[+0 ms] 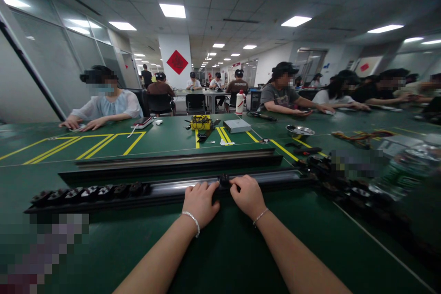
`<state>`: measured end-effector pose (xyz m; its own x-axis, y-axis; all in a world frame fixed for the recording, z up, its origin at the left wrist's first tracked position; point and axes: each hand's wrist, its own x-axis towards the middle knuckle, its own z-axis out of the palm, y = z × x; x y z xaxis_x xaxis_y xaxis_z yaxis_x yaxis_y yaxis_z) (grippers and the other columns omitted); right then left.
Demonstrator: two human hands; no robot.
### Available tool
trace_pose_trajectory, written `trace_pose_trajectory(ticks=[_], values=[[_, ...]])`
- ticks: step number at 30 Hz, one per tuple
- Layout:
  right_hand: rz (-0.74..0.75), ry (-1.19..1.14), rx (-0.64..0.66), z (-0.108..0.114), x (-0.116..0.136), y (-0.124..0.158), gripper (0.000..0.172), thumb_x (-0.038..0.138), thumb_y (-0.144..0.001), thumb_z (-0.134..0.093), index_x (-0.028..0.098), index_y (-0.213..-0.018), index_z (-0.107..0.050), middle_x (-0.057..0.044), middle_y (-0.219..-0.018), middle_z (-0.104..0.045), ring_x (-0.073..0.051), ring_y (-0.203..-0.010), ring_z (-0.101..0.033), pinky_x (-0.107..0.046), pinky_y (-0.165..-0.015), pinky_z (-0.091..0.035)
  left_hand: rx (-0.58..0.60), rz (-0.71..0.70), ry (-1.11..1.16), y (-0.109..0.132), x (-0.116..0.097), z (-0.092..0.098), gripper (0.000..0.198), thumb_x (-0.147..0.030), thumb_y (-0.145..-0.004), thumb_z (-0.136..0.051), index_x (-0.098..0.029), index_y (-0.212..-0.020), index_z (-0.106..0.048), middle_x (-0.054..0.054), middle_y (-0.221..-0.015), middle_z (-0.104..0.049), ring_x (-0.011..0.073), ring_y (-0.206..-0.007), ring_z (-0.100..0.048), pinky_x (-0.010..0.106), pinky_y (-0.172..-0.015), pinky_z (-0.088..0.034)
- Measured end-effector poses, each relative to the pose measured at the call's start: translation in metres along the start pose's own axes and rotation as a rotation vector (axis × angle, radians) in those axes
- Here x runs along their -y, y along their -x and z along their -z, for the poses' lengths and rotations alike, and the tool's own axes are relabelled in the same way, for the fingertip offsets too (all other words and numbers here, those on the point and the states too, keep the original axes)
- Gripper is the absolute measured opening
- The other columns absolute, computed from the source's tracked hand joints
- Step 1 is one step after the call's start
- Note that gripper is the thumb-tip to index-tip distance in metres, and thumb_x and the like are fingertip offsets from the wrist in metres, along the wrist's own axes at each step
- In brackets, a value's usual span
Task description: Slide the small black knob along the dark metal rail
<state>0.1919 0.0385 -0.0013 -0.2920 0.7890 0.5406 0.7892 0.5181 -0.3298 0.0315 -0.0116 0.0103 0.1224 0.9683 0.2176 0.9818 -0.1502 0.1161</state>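
A long black rail (172,187) with a shiny channel lies across the green table in front of me. A small black socket-like module (224,179) sits in the channel between my hands. My left hand (201,202) rests over the rail, its index fingertip against the module's left side and its thumb apart on the near side. From the right, my right hand (248,195) has curled fingers, with the index fingertip at the module's other side. Several similar modules (90,191), some with whitish tops, stand in a row at the rail's left end.
Two more black strips (179,161) lie behind the rail. To the right are a heap of dark modules (365,193), a clear plastic bottle (406,170) and a metal bowl (300,131). Farther back are a yellow box (200,122) and a grey box (237,126). Several people sit around the table.
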Motion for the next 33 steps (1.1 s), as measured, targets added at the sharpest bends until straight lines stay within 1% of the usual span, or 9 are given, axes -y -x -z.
trace_pose_trajectory(ticks=[4,9,12,16,19,24,33], values=[[0.003,0.014,-0.006,-0.001,0.000,0.000,0.021,0.015,-0.074,-0.046,0.021,-0.078,-0.067,0.000,-0.082,-0.068,-0.016,-0.079,-0.054,-0.027,-0.077,-0.035,0.016,0.008,-0.003,-0.002,0.000,0.000,0.044,-0.039,-0.072,-0.048,-0.032,-0.115,-0.044,0.003,-0.103,-0.058,0.0247,-0.099,-0.050,0.042,-0.082,-0.032],[-0.001,-0.002,-0.011,0.000,0.001,0.001,0.022,0.015,-0.074,-0.046,0.021,-0.079,-0.066,0.000,-0.081,-0.068,-0.016,-0.079,-0.054,-0.027,-0.076,-0.035,0.007,-0.012,-0.005,0.000,0.000,0.000,0.045,-0.036,-0.072,-0.049,-0.031,-0.117,-0.043,0.004,-0.104,-0.057,0.0237,-0.100,-0.049,0.043,-0.087,-0.029],[-0.007,-0.005,-0.005,0.000,0.001,0.001,0.022,0.015,-0.075,-0.046,0.021,-0.080,-0.066,0.000,-0.080,-0.067,-0.016,-0.078,-0.053,-0.027,-0.076,-0.035,-0.021,-0.032,0.004,0.003,-0.001,-0.001,0.046,-0.033,-0.073,-0.048,-0.029,-0.118,-0.043,0.004,-0.105,-0.057,0.0224,-0.101,-0.048,0.042,-0.092,-0.026],[-0.006,-0.001,-0.010,0.000,0.001,0.001,0.021,0.015,-0.075,-0.047,0.021,-0.080,-0.066,0.000,-0.080,-0.067,-0.016,-0.078,-0.053,-0.027,-0.076,-0.035,-0.088,-0.060,0.040,0.006,-0.005,-0.006,0.048,-0.029,-0.072,-0.050,-0.025,-0.119,-0.042,0.004,-0.112,-0.055,0.0214,-0.107,-0.045,0.040,-0.097,-0.022],[-0.002,-0.001,-0.022,-0.001,0.001,0.002,0.021,0.015,-0.074,-0.047,0.021,-0.079,-0.066,0.000,-0.080,-0.067,-0.016,-0.078,-0.053,-0.027,-0.076,-0.035,-0.131,-0.068,0.072,0.007,-0.005,-0.010,0.045,-0.029,-0.072,-0.049,-0.023,-0.117,-0.043,0.004,-0.113,-0.056,0.0206,-0.107,-0.045,0.040,-0.099,-0.021],[-0.007,-0.015,-0.012,-0.001,0.001,0.001,0.021,0.015,-0.074,-0.046,0.021,-0.079,-0.066,0.000,-0.080,-0.067,-0.016,-0.078,-0.054,-0.027,-0.076,-0.035,-0.154,-0.079,0.095,0.006,-0.004,-0.011,0.042,-0.030,-0.072,-0.049,-0.023,-0.113,-0.045,0.003,-0.110,-0.058,0.0199,-0.105,-0.047,0.041,-0.099,-0.021],[-0.008,0.001,0.006,-0.001,0.000,0.001,0.021,0.016,-0.074,-0.046,0.021,-0.080,-0.065,-0.001,-0.079,-0.067,-0.016,-0.078,-0.054,-0.027,-0.075,-0.035,-0.169,-0.087,0.112,0.006,-0.003,-0.009,0.041,-0.031,-0.071,-0.051,-0.025,-0.112,-0.047,0.001,-0.107,-0.060,0.0205,-0.103,-0.050,0.044,-0.104,-0.014]])
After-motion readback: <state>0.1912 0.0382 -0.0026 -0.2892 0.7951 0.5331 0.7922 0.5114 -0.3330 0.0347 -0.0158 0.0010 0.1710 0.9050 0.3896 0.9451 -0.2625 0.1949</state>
